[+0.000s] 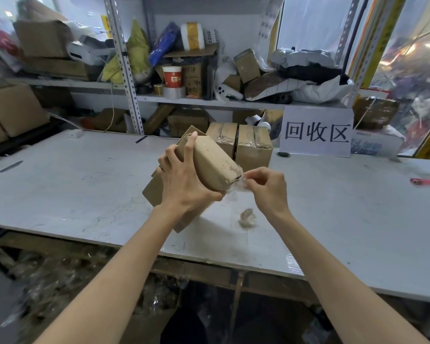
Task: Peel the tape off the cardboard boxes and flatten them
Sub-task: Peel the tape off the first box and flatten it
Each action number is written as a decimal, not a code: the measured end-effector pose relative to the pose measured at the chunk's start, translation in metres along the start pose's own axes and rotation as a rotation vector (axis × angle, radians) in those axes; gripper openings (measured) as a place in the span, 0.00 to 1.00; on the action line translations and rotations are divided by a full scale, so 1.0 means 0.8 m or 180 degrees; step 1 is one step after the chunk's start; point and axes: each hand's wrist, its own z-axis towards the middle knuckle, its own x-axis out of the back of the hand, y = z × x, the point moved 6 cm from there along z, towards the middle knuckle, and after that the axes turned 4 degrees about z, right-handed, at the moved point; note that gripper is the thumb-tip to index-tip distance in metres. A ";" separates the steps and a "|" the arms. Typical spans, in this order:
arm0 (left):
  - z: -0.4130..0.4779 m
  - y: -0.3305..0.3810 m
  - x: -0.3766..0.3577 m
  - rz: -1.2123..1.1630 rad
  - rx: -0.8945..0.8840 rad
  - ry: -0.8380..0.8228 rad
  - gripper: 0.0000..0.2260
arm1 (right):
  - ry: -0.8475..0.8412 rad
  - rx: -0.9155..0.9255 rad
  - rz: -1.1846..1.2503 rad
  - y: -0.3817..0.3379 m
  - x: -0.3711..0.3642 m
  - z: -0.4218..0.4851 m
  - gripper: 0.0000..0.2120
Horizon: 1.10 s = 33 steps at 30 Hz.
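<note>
Head view, step: peeling tape off one box; flattening not yet begun on it, I'd judge.
L hand: left hand (184, 180) has its fingers curled round the cardboard box (214, 162), gripping it from the left side and holding it tilted above the table.
R hand: right hand (268, 187) has thumb and forefinger closed in a pinch on a clear tape strip (238, 186) at the box's near-right corner; other fingers loosely bent.
Box: held in the air mid-table, w/ scuffed edges; the tape is partly lifted at that corner.
Next move: prob. a steady pull along the seam while the L hand braces; thin tape could tear, so a low pull angle seems wise. Then open the flaps & press flat.
Under the box: brown cardboard sheet (154, 189) looks flat; can't tell if it lies loose on the table.
Waiting: two taped boxes (253, 145) stand side by side at the back, just behind the held one.
Surface: white table (85, 184), scratched; a wad of tape (247, 218) lies near the R wrist, and a red item (423, 181) is far right, blurred.
Room: metal shelf (209, 100) crammed w/ cartons, bags & tape rolls; a white sign (317, 131) leans at the back right; plastic scraps (60, 276) lie below the table edge.
</note>
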 end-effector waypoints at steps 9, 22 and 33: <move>0.003 -0.024 -0.005 -0.0619 0.0780 -0.0219 0.61 | 0.0006 0.0256 0.0517 -0.017 -0.006 -0.009 0.10; 0.003 -0.069 0.011 -0.1255 0.1506 -0.0210 0.62 | 0.0604 -0.0528 0.1091 0.012 0.021 -0.010 0.14; 0.008 -0.055 -0.010 -0.1160 0.1671 -0.0551 0.63 | -0.1151 0.0854 -0.0613 -0.029 -0.063 -0.034 0.26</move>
